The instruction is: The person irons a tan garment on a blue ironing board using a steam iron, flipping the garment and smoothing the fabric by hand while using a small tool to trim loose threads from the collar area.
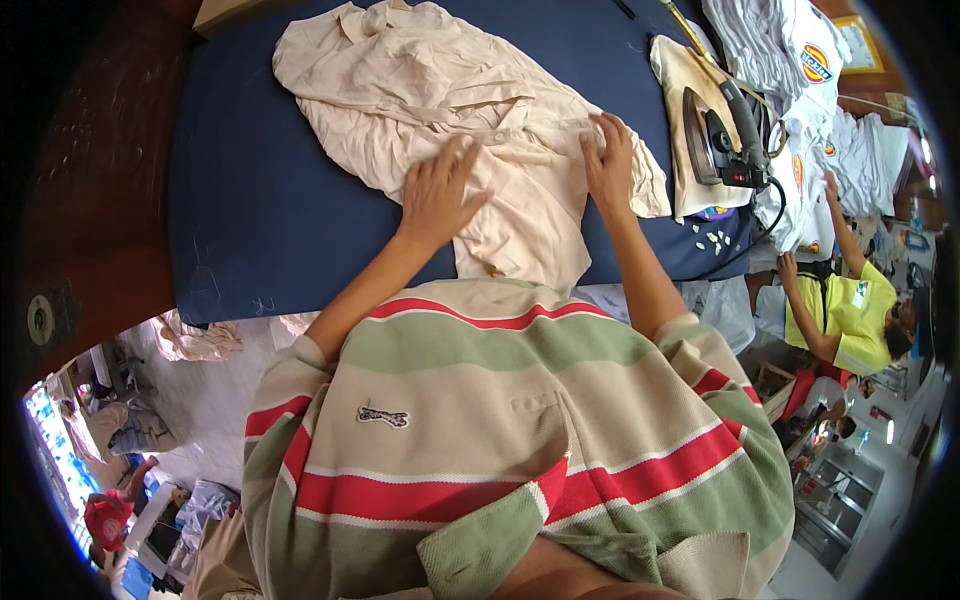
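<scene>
A cream shirt (400, 75) lies wrinkled across a dark blue covered table (270, 235), its near part hanging toward my body. My left hand (438, 195) rests on the cloth with its fingers spread. At the shirt's right side, my right hand (609, 165) lies on the fabric, fingers stretched out and slightly apart. Neither hand visibly grips the cloth. To the right of my right hand, a steam iron (715, 140) with a dark handle sits on a cream pad (672, 70); its cord runs down past the table edge.
White printed shirts (805, 120) are heaped at the right, where a co-worker in a yellow top (850, 315) touches them. Small pale scraps (712, 240) lie below the iron pad. A dark wooden surface (95, 180) borders the table's left. Another person in red (108, 515) is at lower left.
</scene>
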Demonstrator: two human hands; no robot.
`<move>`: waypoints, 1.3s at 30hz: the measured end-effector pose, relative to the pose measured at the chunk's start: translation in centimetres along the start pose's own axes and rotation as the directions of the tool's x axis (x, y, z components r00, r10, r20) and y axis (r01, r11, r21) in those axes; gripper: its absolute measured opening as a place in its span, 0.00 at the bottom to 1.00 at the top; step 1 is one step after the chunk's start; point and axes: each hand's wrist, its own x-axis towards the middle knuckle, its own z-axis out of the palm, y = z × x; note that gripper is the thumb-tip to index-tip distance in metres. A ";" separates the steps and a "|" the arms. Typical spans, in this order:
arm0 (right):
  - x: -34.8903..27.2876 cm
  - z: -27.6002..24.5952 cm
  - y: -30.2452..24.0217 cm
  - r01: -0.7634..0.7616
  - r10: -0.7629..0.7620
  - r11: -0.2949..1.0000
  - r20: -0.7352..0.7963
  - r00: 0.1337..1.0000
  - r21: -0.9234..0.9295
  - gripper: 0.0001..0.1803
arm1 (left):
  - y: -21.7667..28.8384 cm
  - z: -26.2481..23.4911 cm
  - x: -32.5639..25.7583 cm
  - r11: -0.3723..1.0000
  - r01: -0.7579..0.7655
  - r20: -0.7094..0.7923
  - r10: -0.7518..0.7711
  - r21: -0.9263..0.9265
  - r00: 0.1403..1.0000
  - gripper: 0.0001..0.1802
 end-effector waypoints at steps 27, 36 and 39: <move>-8.7 -3.2 -2.5 -0.259 0.088 0.906 0.451 0.888 0.334 0.13 | -4.3 -6.5 -14.2 0.627 0.778 -0.474 -0.674 0.038 0.566 0.15; -5.7 -8.0 -3.7 -0.504 0.193 0.832 0.730 0.656 0.233 0.11 | -8.5 -11.8 -34.8 0.124 0.860 -0.702 -0.641 -0.495 -0.311 0.22; -0.5 -5.4 0.8 -0.195 0.122 0.915 0.219 0.968 0.354 0.11 | -11.0 -11.6 -35.3 0.065 0.793 -0.676 -0.568 -0.606 -0.470 0.23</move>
